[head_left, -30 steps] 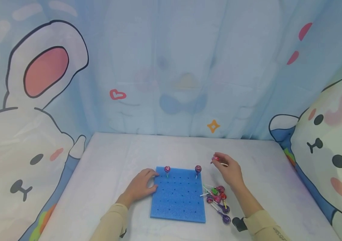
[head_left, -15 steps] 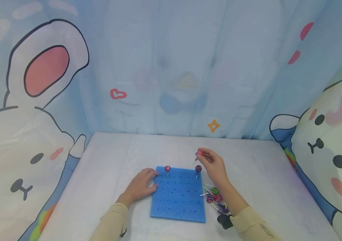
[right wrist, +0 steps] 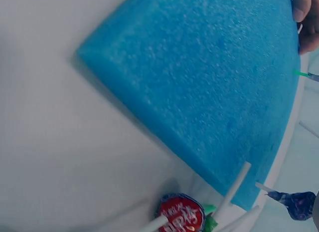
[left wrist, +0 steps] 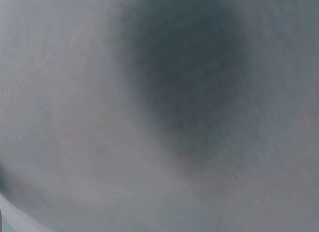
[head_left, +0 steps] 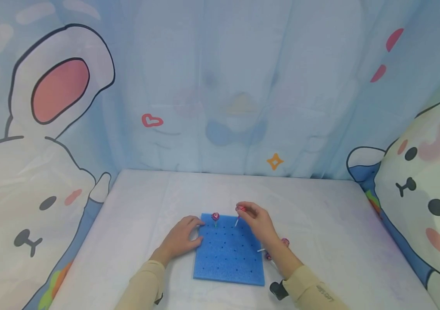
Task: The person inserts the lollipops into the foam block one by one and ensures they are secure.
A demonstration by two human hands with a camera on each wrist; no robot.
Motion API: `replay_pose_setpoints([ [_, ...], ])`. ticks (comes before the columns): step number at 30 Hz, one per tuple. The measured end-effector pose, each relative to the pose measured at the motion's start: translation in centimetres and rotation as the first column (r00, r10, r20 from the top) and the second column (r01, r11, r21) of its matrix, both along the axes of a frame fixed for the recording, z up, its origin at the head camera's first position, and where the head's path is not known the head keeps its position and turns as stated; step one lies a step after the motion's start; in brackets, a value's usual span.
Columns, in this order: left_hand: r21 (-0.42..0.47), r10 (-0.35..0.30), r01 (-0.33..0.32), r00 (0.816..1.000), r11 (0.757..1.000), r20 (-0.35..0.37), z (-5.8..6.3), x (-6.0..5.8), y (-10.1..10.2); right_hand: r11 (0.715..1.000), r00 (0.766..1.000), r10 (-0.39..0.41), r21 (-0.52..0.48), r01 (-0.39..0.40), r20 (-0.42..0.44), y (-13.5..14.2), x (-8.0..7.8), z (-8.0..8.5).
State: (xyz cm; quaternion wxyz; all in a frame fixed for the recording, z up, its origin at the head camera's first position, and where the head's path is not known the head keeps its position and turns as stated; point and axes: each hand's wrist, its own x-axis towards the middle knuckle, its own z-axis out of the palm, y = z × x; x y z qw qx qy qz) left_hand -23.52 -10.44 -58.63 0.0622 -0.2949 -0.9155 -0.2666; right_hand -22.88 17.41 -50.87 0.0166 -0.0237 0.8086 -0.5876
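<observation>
My right hand (head_left: 258, 221) pinches a pink-wrapped lollipop (head_left: 241, 208) by its head over the far part of a blue foam board (head_left: 227, 258) with rows of small holes. Its white stick points down to the board's far row; whether the tip is in a hole cannot be told. My left hand (head_left: 181, 237) rests at the board's left edge, fingers and thumb apart. A pink lollipop (head_left: 215, 216) stands upright near the far left corner. The purple lollipop (right wrist: 299, 204) at the far right corner shows in the right wrist view, but my right hand hides it in the head view.
Several loose lollipops (head_left: 285, 242) lie right of the board, mostly behind my right forearm. One with a red and purple wrapper (right wrist: 182, 214) shows in the right wrist view. A white cloth covers the table (head_left: 158, 198); a printed curtain (head_left: 239, 51) hangs behind. The left wrist view is blurred.
My right hand has carried the pink lollipop leftward from beyond the board's right side, then lowered it to the far row. My left hand and the board have stayed in place.
</observation>
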Motion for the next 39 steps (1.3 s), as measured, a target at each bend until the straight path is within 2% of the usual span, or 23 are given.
replay_pose_setpoints([
  [12, 0.001, -0.002, 0.002, 1.000, 1.000, -0.005, 0.0, 0.1, 0.0, 0.996, 0.997, -0.033, 0.083, 0.028, 0.065, -1.2, -0.1, -1.4],
  [24, -0.012, 0.006, -0.006, 1.000, 1.000, 0.004, 0.3, 0.2, 0.0, 0.998, 1.000, -0.016, 0.065, 0.015, 0.016, -1.6, 0.0, -2.1],
  [39, -0.018, 0.009, -0.009, 1.000, 1.000, 0.003, 0.1, 0.0, 0.0, 0.997, 0.998, 0.003, 0.083, -0.008, 0.064, -1.7, 0.4, -2.8],
])
